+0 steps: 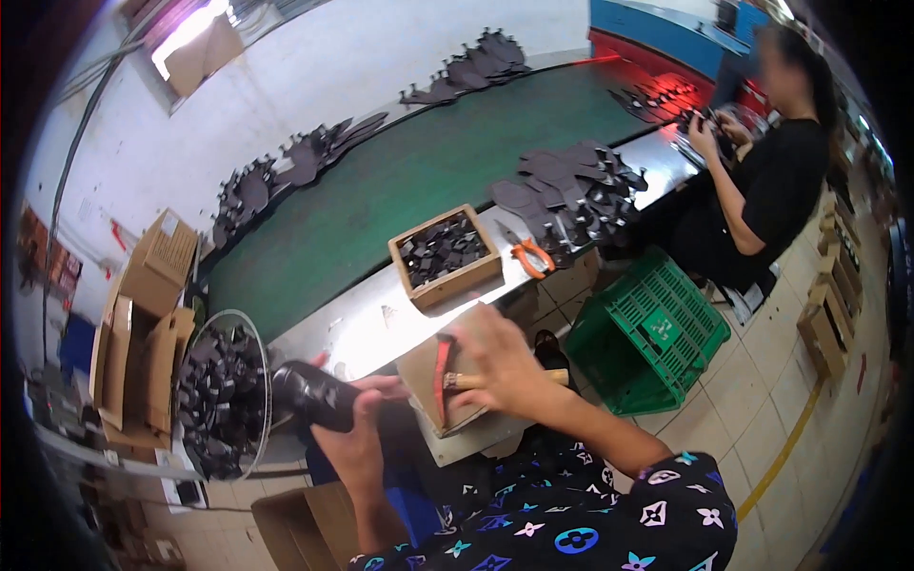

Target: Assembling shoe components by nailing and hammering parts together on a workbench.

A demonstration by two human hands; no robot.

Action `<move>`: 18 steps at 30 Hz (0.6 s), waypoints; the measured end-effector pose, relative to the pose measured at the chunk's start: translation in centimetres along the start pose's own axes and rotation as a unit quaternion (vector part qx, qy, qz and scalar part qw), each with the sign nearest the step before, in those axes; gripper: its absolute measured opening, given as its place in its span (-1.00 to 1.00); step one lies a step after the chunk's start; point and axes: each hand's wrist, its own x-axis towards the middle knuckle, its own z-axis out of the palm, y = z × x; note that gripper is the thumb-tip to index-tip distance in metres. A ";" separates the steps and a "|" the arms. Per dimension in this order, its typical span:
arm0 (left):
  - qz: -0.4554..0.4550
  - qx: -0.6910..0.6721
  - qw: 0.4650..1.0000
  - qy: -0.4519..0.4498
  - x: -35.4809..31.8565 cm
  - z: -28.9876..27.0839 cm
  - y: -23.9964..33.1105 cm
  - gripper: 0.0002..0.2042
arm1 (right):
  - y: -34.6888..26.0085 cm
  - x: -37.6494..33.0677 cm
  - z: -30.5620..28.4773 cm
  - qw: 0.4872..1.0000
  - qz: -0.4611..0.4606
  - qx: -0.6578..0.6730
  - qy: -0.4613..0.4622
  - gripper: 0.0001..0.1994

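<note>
My left hand [354, 447] is closed around a black, shiny, rounded object [319, 395], whose exact kind I cannot make out. My right hand [500, 357] is over a hammer [444, 379] with a red head and a wooden handle. Its fingers are smeared by motion, so whether they grip the handle is unclear. The hammer lies on a tan board [419, 366] on a small stand at the bench edge. Just beyond is a wooden box [405, 276] of small black pieces. Orange-handled pliers [531, 259] lie right of it.
Dark sole-shaped pieces [562, 186] are heaped on the metal edge of a green belt [381, 190]. A round container [265, 381] of black parts and cardboard boxes [143, 362] stand left. A green crate [647, 333] is on the floor, right. Behind it sits a co-worker [776, 181].
</note>
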 end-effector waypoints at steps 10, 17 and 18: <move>0.053 0.472 0.879 -0.042 -3.3 5.9 -13.2 -0.21 | 4.3 -15.1 -1.6 0.891 0.415 0.186 0.004 -0.75; 0.172 0.282 0.928 -0.173 11.6 8.3 -14.6 -0.76 | 3.5 -19.6 -5.0 0.693 0.581 0.416 0.097 -0.79; 0.240 0.353 0.890 -0.159 14.2 8.7 -16.9 -0.85 | 3.9 -19.0 -4.8 0.693 0.575 0.425 0.088 -0.79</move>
